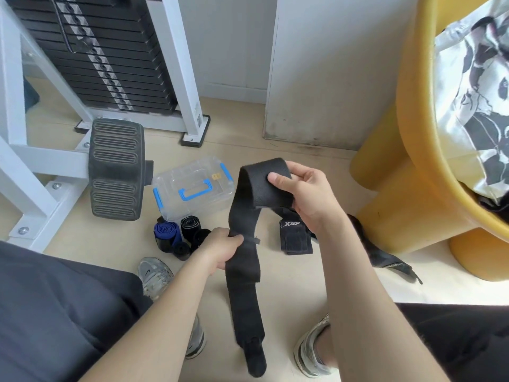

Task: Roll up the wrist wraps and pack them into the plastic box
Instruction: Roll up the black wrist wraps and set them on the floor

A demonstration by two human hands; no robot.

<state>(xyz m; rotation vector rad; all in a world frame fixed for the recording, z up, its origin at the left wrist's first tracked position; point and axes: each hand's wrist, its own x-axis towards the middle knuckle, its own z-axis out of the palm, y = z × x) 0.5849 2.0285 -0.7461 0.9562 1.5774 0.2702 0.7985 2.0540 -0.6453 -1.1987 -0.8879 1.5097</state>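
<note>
Forearms low in frame, reaching to long black wrist wrap [242, 285], held in air above floor between shoes [155, 274]. Left hand [223, 248] curled round middle of wrap; right hand [305, 194] pinching folded-over top end, thumb on front. Loose tail hanging down toward camera. Beyond left hand, rolled wraps [190, 230] clustered on floor, blue roll [165, 231] among them, just beside clear plastic box [192, 188], lid on, blue latches. Unrolled wraps [296, 238] lying below right hand. Yellow stool [413, 161] right, weight machine [104, 51] back left.
</note>
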